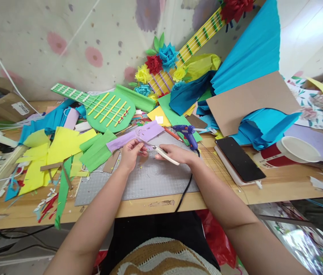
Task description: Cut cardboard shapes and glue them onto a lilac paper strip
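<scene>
My right hand [175,153] is closed round the handles of a pair of scissors [165,154] with white grips. The blades point left, and their tips reach the fingers of my left hand [133,153]. That hand is pinched shut; what sits between its fingertips is too small to make out. Just behind both hands lies a piece of purple crepe paper [152,131]. Beneath them is a grey cutting mat [155,177] with grid lines. A blue glue gun [188,134] rests just beyond my right hand, its black cord running to the table's front edge.
Yellow paper [64,147] and green paper [97,151] lie left, near scraps [47,206]. Behind are a green paper instrument [110,110] and a flowered yellow one [194,44]. To the right are a phone [238,158], a paper cup [287,152] and cardboard [253,97].
</scene>
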A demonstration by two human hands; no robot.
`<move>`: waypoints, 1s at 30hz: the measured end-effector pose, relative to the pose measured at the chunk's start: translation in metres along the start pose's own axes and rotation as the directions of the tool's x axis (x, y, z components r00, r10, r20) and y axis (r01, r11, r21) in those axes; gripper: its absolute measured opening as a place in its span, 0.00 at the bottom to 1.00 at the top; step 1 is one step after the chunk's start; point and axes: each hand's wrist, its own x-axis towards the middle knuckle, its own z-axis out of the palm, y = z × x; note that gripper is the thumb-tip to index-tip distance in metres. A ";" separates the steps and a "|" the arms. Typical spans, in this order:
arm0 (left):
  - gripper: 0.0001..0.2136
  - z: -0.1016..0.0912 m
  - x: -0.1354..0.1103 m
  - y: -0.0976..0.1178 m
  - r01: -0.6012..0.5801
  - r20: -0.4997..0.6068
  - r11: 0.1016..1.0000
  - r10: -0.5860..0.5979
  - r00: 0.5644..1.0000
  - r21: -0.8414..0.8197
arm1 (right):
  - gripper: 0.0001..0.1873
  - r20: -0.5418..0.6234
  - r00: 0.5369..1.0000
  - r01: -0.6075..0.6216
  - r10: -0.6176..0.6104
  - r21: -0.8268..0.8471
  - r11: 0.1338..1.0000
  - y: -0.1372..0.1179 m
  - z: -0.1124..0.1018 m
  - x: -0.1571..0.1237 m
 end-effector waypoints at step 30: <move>0.11 0.008 -0.001 -0.008 -0.013 -0.163 0.976 -0.022 0.986 -0.216 | 0.29 -0.132 0.991 -0.029 -0.004 -0.245 0.969 -0.010 0.017 0.005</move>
